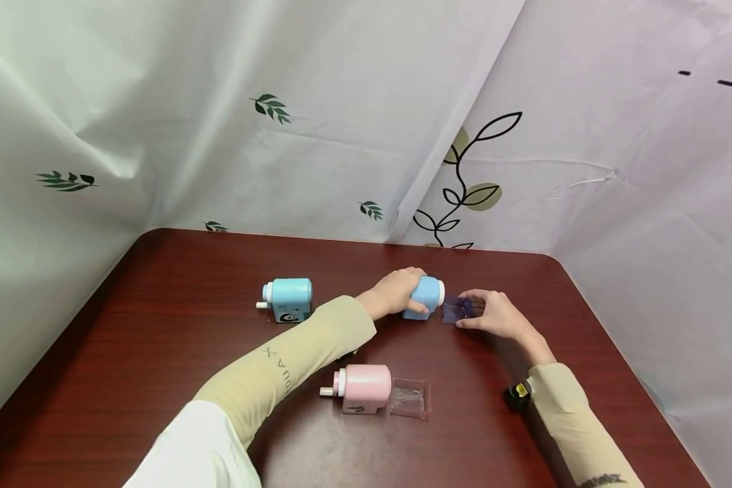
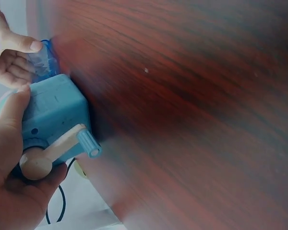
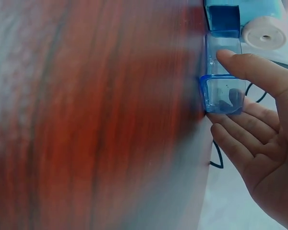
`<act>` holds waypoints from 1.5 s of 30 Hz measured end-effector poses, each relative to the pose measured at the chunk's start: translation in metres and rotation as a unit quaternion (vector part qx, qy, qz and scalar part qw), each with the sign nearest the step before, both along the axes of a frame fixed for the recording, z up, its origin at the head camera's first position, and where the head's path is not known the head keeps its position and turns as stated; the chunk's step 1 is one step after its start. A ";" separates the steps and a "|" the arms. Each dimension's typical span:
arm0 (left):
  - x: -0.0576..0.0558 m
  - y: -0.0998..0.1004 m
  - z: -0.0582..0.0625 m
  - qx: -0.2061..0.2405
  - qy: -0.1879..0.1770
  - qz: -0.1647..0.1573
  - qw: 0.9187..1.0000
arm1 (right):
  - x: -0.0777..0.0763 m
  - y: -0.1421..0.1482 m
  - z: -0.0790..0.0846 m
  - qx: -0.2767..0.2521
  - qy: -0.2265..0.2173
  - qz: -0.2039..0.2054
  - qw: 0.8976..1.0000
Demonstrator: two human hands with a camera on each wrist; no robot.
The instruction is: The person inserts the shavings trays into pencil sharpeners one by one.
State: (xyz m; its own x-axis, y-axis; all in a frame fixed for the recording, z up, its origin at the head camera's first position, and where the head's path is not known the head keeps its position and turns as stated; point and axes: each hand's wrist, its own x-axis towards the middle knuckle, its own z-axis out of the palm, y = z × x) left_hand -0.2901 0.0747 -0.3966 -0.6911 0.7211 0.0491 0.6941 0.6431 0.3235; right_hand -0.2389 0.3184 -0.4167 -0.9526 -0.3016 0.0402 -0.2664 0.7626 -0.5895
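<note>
My left hand point(image 1: 399, 290) grips a blue crank pencil sharpener point(image 1: 427, 295) lying toward the far side of the table. Its white crank with a blue knob point(image 2: 89, 144) faces the camera in the left wrist view. Beside the sharpener, my right hand point(image 1: 491, 313) holds a clear blue shavings drawer point(image 3: 224, 93) between thumb and fingers. In the right wrist view, the drawer lines up with the dark square opening point(image 3: 224, 19) low in the sharpener's body. Whether drawer and body touch, I cannot tell.
A turquoise sharpener point(image 1: 291, 298) with a panda picture stands at the left. Nearer, a pink sharpener point(image 1: 367, 388) has a clear pinkish drawer point(image 1: 410, 398) lying beside it. White patterned curtains point(image 1: 317, 163) border the dark red table point(image 1: 463, 447).
</note>
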 end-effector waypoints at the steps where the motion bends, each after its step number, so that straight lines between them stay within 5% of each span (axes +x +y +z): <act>1: 0.000 0.000 0.000 0.001 -0.001 0.000 1.000 | -0.001 -0.001 0.000 0.002 0.000 0.001 1.000; 45: 0.000 -0.001 0.000 0.010 -0.008 0.003 1.000 | -0.016 -0.031 -0.004 -0.020 -0.011 0.030 0.999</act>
